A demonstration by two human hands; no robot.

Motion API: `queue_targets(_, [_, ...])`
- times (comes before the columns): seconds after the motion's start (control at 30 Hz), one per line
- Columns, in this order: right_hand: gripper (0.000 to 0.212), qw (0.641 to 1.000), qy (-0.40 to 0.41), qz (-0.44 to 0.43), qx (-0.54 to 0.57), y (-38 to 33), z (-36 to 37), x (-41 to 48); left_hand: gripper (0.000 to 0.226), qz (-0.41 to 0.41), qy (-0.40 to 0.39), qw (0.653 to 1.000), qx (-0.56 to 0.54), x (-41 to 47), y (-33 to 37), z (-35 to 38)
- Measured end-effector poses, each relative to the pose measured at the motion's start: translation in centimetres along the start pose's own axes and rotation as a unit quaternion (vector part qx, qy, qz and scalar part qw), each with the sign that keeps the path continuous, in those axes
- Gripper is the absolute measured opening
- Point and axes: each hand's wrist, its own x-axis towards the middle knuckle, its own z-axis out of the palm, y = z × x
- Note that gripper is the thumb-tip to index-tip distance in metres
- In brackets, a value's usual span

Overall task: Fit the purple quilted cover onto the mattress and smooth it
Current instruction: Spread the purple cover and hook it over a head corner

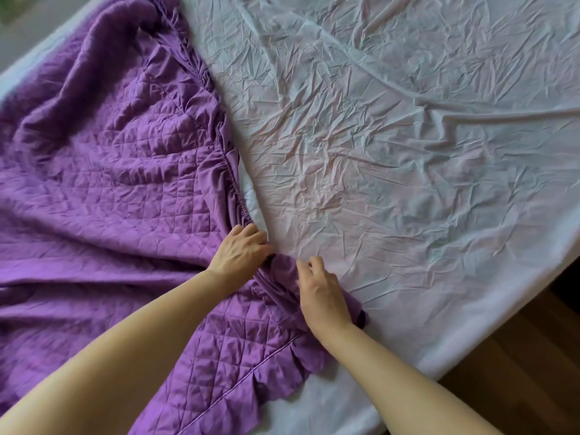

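The purple quilted cover (103,171) lies rumpled over the left half of the mattress (392,136), which wears a creased white sheet. The cover's elastic, gathered edge runs from the top centre down to my hands. My left hand (241,249) grips that gathered edge with curled fingers. My right hand (323,296) lies just to the right and pinches a bunched fold of the same edge. A ruffled hem of the cover spreads below my right wrist.
The mattress's right edge (489,334) drops off to a dark wooden floor (518,387) at the lower right. At the upper left, a grey floor strip (34,23) shows beyond the bed.
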Motion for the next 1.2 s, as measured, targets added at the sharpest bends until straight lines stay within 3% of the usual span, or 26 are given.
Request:
queue_targets(0.1, [0.038, 0.995, -0.099, 0.026, 0.015, 0.0, -0.4, 1.4, 0.004, -0.030, 0.067, 0.996, -0.050, 0.2, -0.2, -0.1])
queue_targets(0.2, [0.049, 0.984, -0.145, 0.069, 0.074, 0.4, -1.3, 3.0, 0.008, -0.001, 0.116, 0.986, -0.116, 1.8, 0.3, -1.9])
queue_targets(0.27, [0.034, 0.981, -0.111, 0.053, 0.149, 0.3, -2.3, 3.9, 0.013, 0.038, 0.144, 0.980, -0.129, 3.4, 1.1, -3.7])
queue_targets(0.33, [0.022, 0.964, -0.010, 0.049, 0.260, 0.3, -3.0, 4.3, 0.013, 0.061, 0.167, 0.976, -0.129, 5.3, 1.9, -5.4])
queue_targets(0.5, [0.023, 0.862, 0.103, 0.269, 0.417, 2.6, -6.7, 3.9, 0.024, 0.070, 0.136, 0.977, -0.151, 9.8, 2.9, -8.2])
queue_targets(0.63, [0.027, 0.801, 0.183, 0.328, 0.466, 4.7, -9.6, 3.4, 0.018, 0.085, -0.041, 0.984, -0.152, 12.6, 4.3, -9.1])
queue_targets(0.7, [0.026, 0.759, 0.208, 0.362, 0.499, 6.2, -10.7, 2.9, 0.020, 0.081, -0.105, 0.987, -0.094, 14.1, 5.4, -9.6])
queue_targets(0.8, [0.022, 0.696, 0.212, 0.403, 0.555, 8.3, -11.8, 2.4, 0.021, 0.086, -0.101, 0.991, -0.005, 16.2, 6.7, -10.4])
queue_targets(0.93, [0.021, 0.654, 0.176, 0.394, 0.621, 10.0, -13.6, 2.2, 0.021, 0.058, -0.036, 0.997, -0.028, 18.7, 8.7, -12.0])
queue_targets(1.03, [0.006, 0.690, 0.104, 0.329, 0.636, 11.2, -15.8, 1.7, 0.022, 0.055, -0.017, 0.998, -0.001, 20.5, 11.0, -13.1])
queue_targets(1.1, [0.023, 0.752, 0.032, 0.289, 0.591, 12.7, -16.9, 1.1, 0.019, 0.047, -0.013, 0.999, -0.003, 21.6, 12.3, -13.8])
queue_targets(1.17, [0.015, 0.810, -0.005, 0.276, 0.517, 14.8, -18.5, 0.6, 0.021, 0.039, -0.025, 0.999, -0.005, 23.0, 13.5, -14.8])
queue_targets(1.2, [0.010, 0.820, 0.001, 0.285, 0.497, 15.8, -19.1, 0.4, 0.022, 0.039, -0.035, 0.999, -0.004, 23.5, 13.9, -15.1])
